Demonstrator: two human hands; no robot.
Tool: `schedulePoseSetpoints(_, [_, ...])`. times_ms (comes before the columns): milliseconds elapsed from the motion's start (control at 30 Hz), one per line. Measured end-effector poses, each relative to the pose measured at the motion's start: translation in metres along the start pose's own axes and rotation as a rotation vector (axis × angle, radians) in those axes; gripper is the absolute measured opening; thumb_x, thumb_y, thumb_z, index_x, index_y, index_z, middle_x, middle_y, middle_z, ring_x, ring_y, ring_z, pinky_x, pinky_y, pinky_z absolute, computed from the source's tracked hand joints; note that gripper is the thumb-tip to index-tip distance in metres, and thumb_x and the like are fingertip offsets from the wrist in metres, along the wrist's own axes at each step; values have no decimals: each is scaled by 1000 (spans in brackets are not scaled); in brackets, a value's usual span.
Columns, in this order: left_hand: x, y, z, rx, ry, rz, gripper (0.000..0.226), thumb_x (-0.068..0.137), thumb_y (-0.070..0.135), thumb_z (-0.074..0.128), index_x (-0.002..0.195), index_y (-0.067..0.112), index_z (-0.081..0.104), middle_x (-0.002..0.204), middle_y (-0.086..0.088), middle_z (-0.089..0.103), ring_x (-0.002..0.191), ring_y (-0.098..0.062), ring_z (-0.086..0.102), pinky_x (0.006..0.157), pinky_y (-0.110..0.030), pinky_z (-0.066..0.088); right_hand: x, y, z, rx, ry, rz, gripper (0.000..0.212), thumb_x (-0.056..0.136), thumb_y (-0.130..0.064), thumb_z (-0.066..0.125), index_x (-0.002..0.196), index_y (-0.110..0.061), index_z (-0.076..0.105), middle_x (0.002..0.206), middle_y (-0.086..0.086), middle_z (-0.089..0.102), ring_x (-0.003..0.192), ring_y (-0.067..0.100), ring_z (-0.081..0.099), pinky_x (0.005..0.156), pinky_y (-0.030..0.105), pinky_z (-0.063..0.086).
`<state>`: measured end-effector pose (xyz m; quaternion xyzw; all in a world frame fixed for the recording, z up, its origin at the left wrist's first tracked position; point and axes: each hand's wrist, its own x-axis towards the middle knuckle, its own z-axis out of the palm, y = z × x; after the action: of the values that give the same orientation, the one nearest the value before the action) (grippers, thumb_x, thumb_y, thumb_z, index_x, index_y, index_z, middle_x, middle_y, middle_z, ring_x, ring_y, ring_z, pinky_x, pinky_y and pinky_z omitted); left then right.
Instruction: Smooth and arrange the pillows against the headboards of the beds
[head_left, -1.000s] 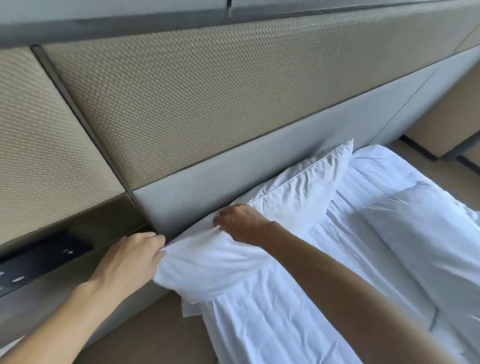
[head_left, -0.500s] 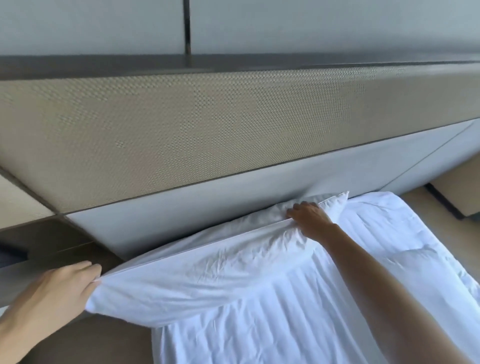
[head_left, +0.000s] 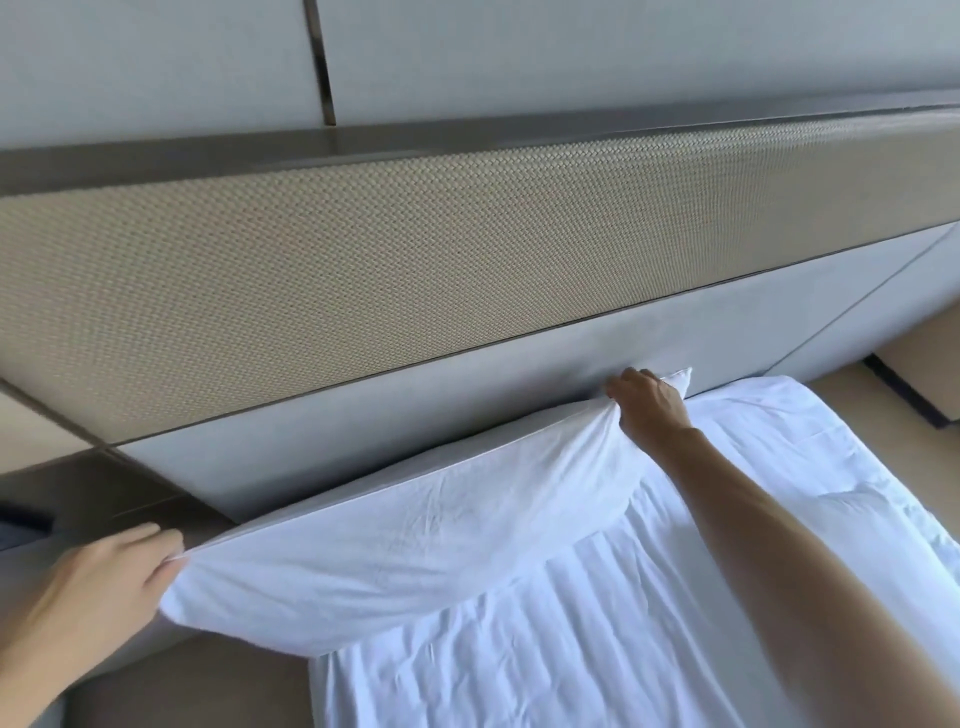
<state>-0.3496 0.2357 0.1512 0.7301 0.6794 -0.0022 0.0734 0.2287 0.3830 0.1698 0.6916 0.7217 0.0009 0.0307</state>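
Observation:
A white pillow (head_left: 415, 525) lies stretched along the foot of the grey padded headboard (head_left: 441, 421), on the head end of a bed with a white duvet (head_left: 597, 639). My left hand (head_left: 98, 587) pinches the pillow's near left corner. My right hand (head_left: 649, 405) grips its top edge near the far right corner, against the headboard. The cover is pulled taut between both hands, with light creases in the middle. The pillow's left end overhangs the side of the mattress.
A woven beige panel (head_left: 415, 270) runs above the grey headboard. A dark bedside ledge (head_left: 78, 493) sits at the left. Brown floor (head_left: 208, 691) shows beside the bed. At the far right stands a beige bedside unit (head_left: 924, 364).
My right hand slid along the pillow's top edge from near the left end to the far right. My left hand kept hold of the left corner, and the pillow got stretched out.

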Motion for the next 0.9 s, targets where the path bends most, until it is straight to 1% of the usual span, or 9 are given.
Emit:
schedulePoseSetpoints(67, [2,18,-22,15,-41,-57,36,81,10,73,60,28,50,60,5,47,54,-24,56,48,-37,47,-2,-8,-5,-1,-8,68,27,79,6,52,101,-7,62,101,14,62,102,35,59,71,39,44])
schedulePoseSetpoints(167, [1,34,-41,32,13,-70,24,84,12,70,66,22,58,66,4,52,55,-24,58,45,-34,45,-23,-22,-14,112,6,175,21,86,-6,55,107,-7,59,109,15,62,108,38,57,82,42,47])
schedulePoseSetpoints(267, [-1,60,-54,26,65,39,6,82,17,76,87,16,73,82,1,68,69,-27,68,50,-30,48,-63,-39,-20,218,-41,278,35,93,-25,57,124,-10,55,127,17,58,118,38,54,93,43,45])
schedulePoseSetpoints(367, [7,93,-56,-1,74,244,32,83,25,77,110,10,73,100,-6,74,84,-32,71,64,-41,57,-124,-62,-20,219,-95,381,52,95,-42,54,139,-14,47,138,16,50,126,37,48,100,44,41])
schedulePoseSetpoints(467, [5,129,-49,-33,23,475,55,92,50,47,127,12,64,120,-5,69,109,-31,66,86,-45,54,-198,-96,-16,240,-130,539,64,93,-57,50,143,-17,43,145,16,42,133,37,39,106,45,36])
schedulePoseSetpoints(567, [-9,163,-31,67,-163,613,79,89,70,20,151,25,39,157,-4,39,147,-28,31,115,-44,30,-280,-140,-11,309,-189,731,76,90,-70,43,148,-22,33,158,19,22,146,37,19,115,49,22])
schedulePoseSetpoints(633, [-25,176,-14,109,-257,715,79,90,76,18,158,36,13,168,0,8,154,-23,2,124,-44,6,-334,-173,-6,375,-212,870,83,89,-75,36,154,-26,23,164,20,5,152,37,3,120,53,9])
schedulePoseSetpoints(700, [-46,185,0,148,-310,833,83,86,81,12,156,41,-6,167,3,-13,153,-19,-16,124,-45,-8,-385,-209,-1,428,-196,1031,86,87,-78,32,156,-29,17,165,21,-1,152,38,-4,121,56,2])
schedulePoseSetpoints(900, [-132,189,31,305,-375,1229,95,71,90,-7,154,43,-14,163,1,-29,150,-25,-27,120,-56,-12,-522,-322,21,606,-181,1454,100,79,-89,21,159,-31,6,165,18,-14,151,37,-16,118,60,-9])
